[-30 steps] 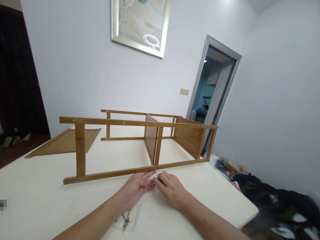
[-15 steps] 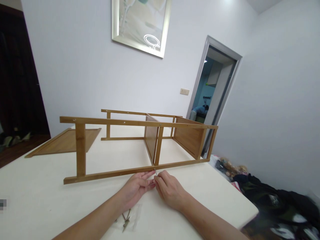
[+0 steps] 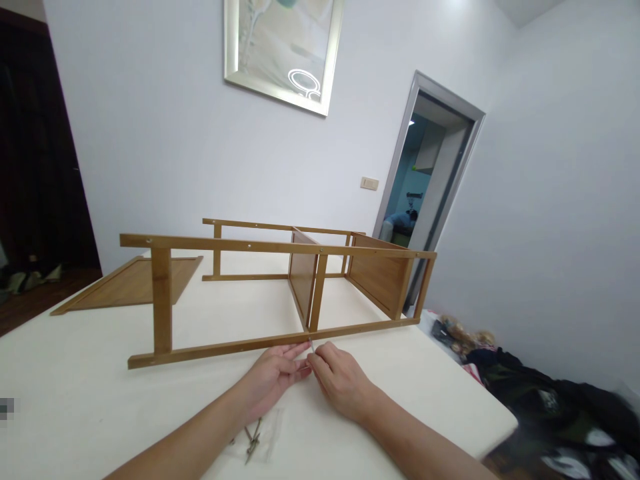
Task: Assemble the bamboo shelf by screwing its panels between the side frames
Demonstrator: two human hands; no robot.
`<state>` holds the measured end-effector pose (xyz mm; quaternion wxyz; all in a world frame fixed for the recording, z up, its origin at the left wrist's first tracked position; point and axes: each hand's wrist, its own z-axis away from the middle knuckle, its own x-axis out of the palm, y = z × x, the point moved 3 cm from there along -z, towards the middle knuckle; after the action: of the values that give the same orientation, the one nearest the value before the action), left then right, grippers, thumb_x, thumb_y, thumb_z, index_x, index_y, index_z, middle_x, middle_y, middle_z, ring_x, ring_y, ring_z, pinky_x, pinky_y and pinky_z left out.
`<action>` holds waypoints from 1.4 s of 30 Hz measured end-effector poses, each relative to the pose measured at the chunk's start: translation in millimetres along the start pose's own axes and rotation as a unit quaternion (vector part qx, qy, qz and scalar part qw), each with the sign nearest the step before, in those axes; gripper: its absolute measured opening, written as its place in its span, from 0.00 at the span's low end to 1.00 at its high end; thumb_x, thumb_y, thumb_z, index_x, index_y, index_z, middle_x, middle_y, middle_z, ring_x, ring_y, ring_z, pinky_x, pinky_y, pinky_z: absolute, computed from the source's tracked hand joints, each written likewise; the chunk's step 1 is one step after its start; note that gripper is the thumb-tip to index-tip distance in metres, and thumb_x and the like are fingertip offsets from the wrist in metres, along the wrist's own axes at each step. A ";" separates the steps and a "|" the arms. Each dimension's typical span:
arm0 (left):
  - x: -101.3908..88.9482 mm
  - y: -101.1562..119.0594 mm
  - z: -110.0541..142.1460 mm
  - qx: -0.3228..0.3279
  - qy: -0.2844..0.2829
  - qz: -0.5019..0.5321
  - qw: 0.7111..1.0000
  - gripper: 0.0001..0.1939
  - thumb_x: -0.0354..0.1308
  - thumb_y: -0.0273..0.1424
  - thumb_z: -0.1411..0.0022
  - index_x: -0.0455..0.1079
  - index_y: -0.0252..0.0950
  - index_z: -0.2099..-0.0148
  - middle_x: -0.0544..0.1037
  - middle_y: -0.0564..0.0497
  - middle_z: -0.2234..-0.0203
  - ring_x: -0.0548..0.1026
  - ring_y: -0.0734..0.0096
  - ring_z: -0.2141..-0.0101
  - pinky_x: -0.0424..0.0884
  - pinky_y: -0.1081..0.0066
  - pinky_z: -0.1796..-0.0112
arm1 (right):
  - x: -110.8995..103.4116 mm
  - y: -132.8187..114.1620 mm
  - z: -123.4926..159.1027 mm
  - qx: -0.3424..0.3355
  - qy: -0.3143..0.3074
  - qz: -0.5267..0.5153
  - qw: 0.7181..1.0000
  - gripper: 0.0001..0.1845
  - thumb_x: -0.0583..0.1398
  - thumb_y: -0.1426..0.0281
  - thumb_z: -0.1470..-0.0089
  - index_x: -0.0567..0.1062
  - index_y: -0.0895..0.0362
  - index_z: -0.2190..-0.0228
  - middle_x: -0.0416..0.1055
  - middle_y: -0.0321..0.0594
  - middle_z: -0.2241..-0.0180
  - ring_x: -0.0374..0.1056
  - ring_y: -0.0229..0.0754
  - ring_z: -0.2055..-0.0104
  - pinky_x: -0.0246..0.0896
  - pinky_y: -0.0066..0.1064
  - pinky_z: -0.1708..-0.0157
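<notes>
A light brown wooden shelf frame (image 3: 240, 344) lies on its side on a white table (image 3: 80, 400), with a middle shelf panel (image 3: 303, 277) and an end panel (image 3: 375, 280) fitted in it. Where the lower front rail meets the middle upright, my right hand (image 3: 343, 380) pinches a thin metal hex key (image 3: 312, 345) whose tip is at the rail. Beside it, my left hand (image 3: 274, 375) has its index finger along the rail. Its thumb and other fingers close around the key's lower part, mostly hidden by the fingers.
Several long bolts (image 3: 253, 441) lie by a clear plastic bag (image 3: 273, 433) below my left wrist. A loose wooden panel (image 3: 125, 283) rests at the table's left. Dark clothes (image 3: 560, 407) are heaped beyond the right edge. A doorway (image 3: 430, 167) opens in the wall behind.
Almost nothing differs. Both hands stay at the same joint, with the right fingers shifted very slightly around the hex key.
</notes>
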<state>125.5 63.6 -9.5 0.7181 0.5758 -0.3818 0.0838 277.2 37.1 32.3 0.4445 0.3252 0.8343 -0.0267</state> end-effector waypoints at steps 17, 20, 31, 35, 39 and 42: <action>-0.1 3.4 3.4 -0.021 0.028 0.013 0.999 0.17 0.60 0.15 0.49 0.72 0.29 0.56 0.54 0.36 0.34 0.69 0.50 0.44 0.63 0.55 0.42 | 4.7 36.6 11.5 0.167 0.158 -0.091 0.969 0.14 0.46 0.82 0.39 0.63 0.55 0.58 0.64 0.37 0.70 0.63 0.40 0.68 0.63 0.30 0.67; 0.2 3.9 3.7 -0.026 0.041 0.015 0.999 0.16 0.60 0.15 0.50 0.72 0.29 0.58 0.55 0.37 0.34 0.69 0.50 0.44 0.64 0.55 0.42 | 11.4 42.4 14.2 0.194 0.150 -0.084 0.966 0.16 0.45 0.83 0.41 0.63 0.57 0.56 0.61 0.37 0.70 0.61 0.40 0.68 0.62 0.31 0.68; 7.5 9.2 6.0 -0.033 0.068 0.026 0.997 0.05 0.59 0.16 0.52 0.69 0.28 0.72 0.62 0.34 0.39 0.68 0.48 0.43 0.65 0.56 0.43 | 23.6 46.4 12.4 0.303 -0.103 0.003 0.947 0.18 0.52 0.75 0.43 0.65 0.58 0.50 0.68 0.44 0.60 0.66 0.45 0.59 0.58 0.33 0.63; 4.7 8.0 4.7 -0.038 0.081 0.043 0.995 0.05 0.57 0.16 0.51 0.69 0.28 0.72 0.62 0.33 0.40 0.68 0.47 0.44 0.65 0.54 0.43 | 26.6 47.5 8.8 0.323 -0.180 0.016 0.929 0.12 0.49 0.70 0.36 0.68 0.55 0.54 0.70 0.42 0.62 0.67 0.44 0.61 0.54 0.31 0.67; 1.2 5.5 2.5 -0.045 0.084 0.051 0.994 0.08 0.56 0.17 0.49 0.71 0.27 0.65 0.63 0.33 0.40 0.70 0.49 0.45 0.65 0.55 0.42 | 27.4 50.0 7.6 0.328 -0.192 0.015 0.925 0.11 0.48 0.70 0.34 0.69 0.54 0.57 0.70 0.40 0.64 0.68 0.41 0.62 0.52 0.30 0.69; -0.3 5.6 3.4 -0.062 0.093 0.026 0.993 0.11 0.59 0.19 0.48 0.71 0.26 0.59 0.68 0.31 0.43 0.72 0.51 0.47 0.67 0.57 0.44 | 28.1 51.4 8.6 0.333 -0.200 0.013 0.921 0.12 0.48 0.70 0.34 0.69 0.53 0.57 0.70 0.39 0.64 0.68 0.41 0.62 0.50 0.30 0.69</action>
<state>120.6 62.5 -5.3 0.7824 0.5100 -0.3323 0.1319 301.5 89.2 18.4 0.4680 0.4535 0.6668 -0.3616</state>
